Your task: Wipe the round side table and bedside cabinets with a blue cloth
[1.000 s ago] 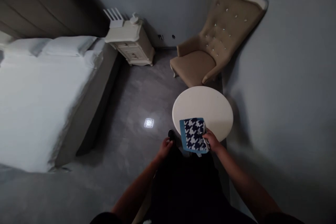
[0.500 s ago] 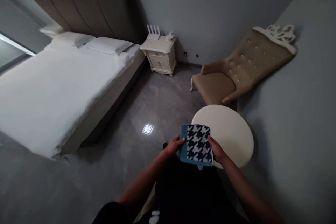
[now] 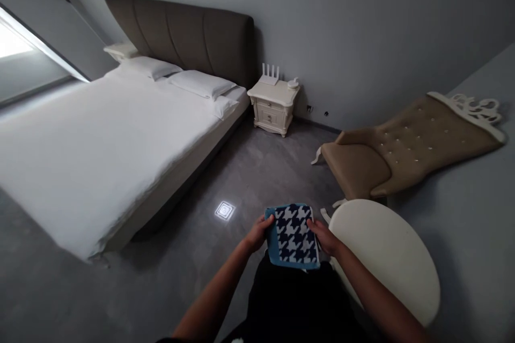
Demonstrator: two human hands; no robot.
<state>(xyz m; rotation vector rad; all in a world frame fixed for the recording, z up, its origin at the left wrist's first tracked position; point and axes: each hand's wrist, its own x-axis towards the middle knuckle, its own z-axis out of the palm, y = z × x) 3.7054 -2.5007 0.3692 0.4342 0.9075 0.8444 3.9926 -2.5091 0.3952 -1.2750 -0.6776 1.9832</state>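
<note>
Between my two hands is a folded cloth (image 3: 295, 238), patterned in dark blue and white houndstooth with a blue border along its left and lower edges; it looks like a towel. My left hand (image 3: 258, 231) pinches the left edge, thumb on top. On the opposite edge, my right hand (image 3: 324, 236) grips with its thumb over the pattern. The fingers beneath the cloth are hidden. It is held in front of my body, just left of a round white table (image 3: 386, 257).
A bed (image 3: 132, 128) with white bedding and pillows fills the left side. Behind it stands a white nightstand (image 3: 273, 104) with a router (image 3: 269, 77) on top. A tufted brown armchair (image 3: 402, 150) is at right, beyond the table. A light patch (image 3: 224, 210) shows on the grey floor.
The view has turned left and up, so the bed, nightstand, chair and table sit further right and lower. Both hands still hold the folded towel, now left of the table rather than overlapping it.
</note>
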